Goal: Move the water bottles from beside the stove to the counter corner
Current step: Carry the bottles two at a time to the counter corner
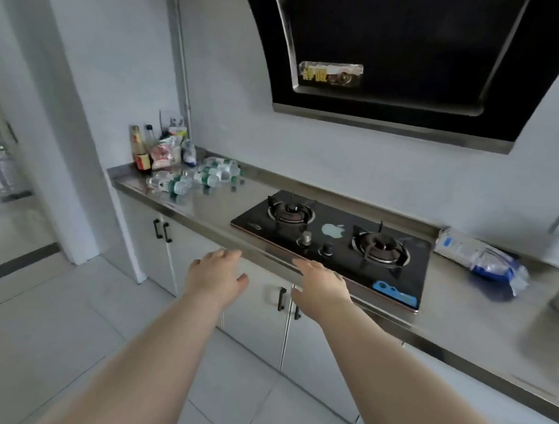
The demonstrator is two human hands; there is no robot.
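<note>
I am holding my left hand point(216, 275) and right hand point(321, 289) out at the stainless steel worktop's point(212, 208) front edge, fingers point(228, 254) apart and relaxed, gripping nothing. The clear plastic water bottles with green labels point(196, 178) are lying clustered at the worktop's far left end, well apart from the black glass gas stove point(335, 245).

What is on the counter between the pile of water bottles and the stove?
Nothing. In the head view, only bare steel counter lies between the water bottles and the stove.
</note>
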